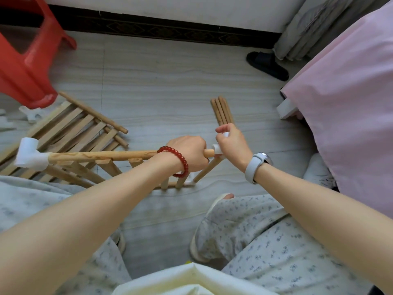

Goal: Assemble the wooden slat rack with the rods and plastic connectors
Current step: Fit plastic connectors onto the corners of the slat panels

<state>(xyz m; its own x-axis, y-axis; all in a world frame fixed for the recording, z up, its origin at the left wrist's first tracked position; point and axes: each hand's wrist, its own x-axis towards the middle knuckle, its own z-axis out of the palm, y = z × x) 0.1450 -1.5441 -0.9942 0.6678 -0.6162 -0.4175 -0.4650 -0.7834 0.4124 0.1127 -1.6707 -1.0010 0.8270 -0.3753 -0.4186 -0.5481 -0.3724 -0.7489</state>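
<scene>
While the left hand (189, 153) wraps round the top rod (102, 156) close to its free end, the right hand (230, 141) pinches a white connector (217, 148) at that end, with another white part showing between its fingertips; whether that is the same piece I cannot tell. The step in hand looks to be seating the connector on the rod tip, and a short rod (207, 170) already runs from it down towards 7 o'clock to a lower connector (190, 182) on the floor (170, 81). To do it well, I judge the socket should be lined straight with the rod's axis before any push, the left hand bracing the rod against the thrust so the far elbow (30, 157) at 9 o'clock is not driven off. A slight twist while pressing would likely help it seat fully; forcing it crooked could jam it or strain the short rod's joint. Slats (110, 167) hang under the top rod, so the frame should be kept from racking. A second slat panel (70, 128) lies at 10 o'clock, and spare rods (222, 111) lie bundled at 12 o'clock just beyond the right hand.
</scene>
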